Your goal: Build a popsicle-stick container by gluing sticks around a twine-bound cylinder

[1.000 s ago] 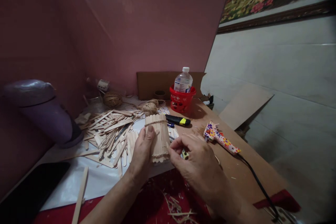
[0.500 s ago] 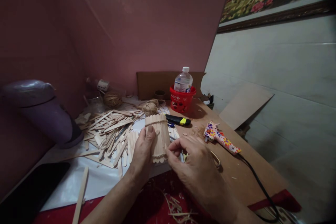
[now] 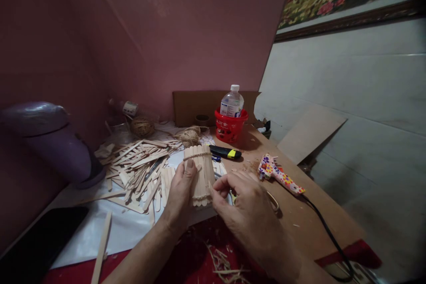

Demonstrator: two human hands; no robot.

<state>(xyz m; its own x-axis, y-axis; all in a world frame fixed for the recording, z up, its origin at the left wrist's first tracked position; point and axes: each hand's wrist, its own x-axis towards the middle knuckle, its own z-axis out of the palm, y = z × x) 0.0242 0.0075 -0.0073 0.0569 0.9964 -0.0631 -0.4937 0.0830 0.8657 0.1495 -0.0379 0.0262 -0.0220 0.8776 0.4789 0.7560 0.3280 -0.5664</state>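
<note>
The left fingers (image 3: 189,166) gripped the stick cup (image 3: 203,177), thumb pressed on its side below a twine band (image 3: 198,155). The right fingers (image 3: 222,183) pinched its lower right edge. It was held upright over the desk (image 3: 299,217), with loose sticks (image 3: 140,168) at left, a glue gun (image 3: 278,174) at right and a knife (image 3: 226,152) behind.

The tube of sticks (image 3: 200,176) is seen in pale wood, banded with tan string. The glue gun (image 3: 279,174) is patterned white with purple, orange and yellow spots, its cord (image 3: 328,233) black. The bucket (image 3: 230,128) is coloured red, the knife (image 3: 226,152) black and yellow, the bottle (image 3: 232,102) clear with a white cap. The wall (image 3: 186,31) is painted pink; the table (image 3: 299,213) is brown.
</note>
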